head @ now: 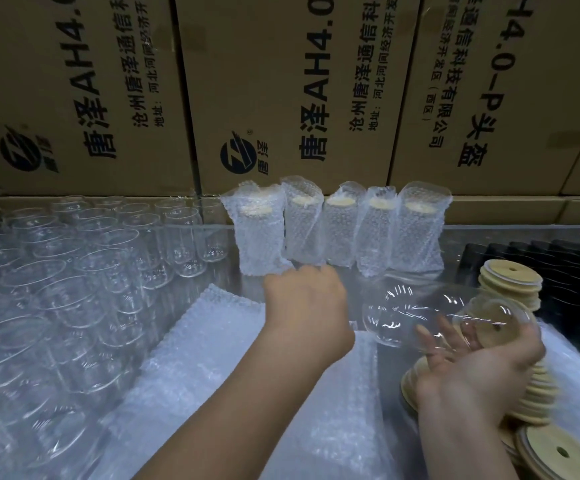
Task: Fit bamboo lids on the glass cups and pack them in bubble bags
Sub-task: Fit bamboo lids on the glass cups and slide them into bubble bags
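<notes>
My right hand point(472, 372) grips a clear glass cup point(406, 313) lying on its side, base to the left, with a bamboo lid point(493, 323) at its mouth. My left hand point(307, 306) reaches forward, fingers curled at the foot of the leftmost of several packed cups in bubble bags point(337, 226) that stand in a row at the back. Whether it holds anything is hidden. Flat bubble bags point(212, 358) lie stacked under my left forearm. Stacks of bamboo lids point(510, 282) stand at the right.
Several empty glass cups point(73, 278) crowd the left side of the table. Printed cardboard boxes point(281, 91) form a wall behind. A black ribbed tray point(576, 271) sits at the far right. More lids point(551, 452) lie at the bottom right.
</notes>
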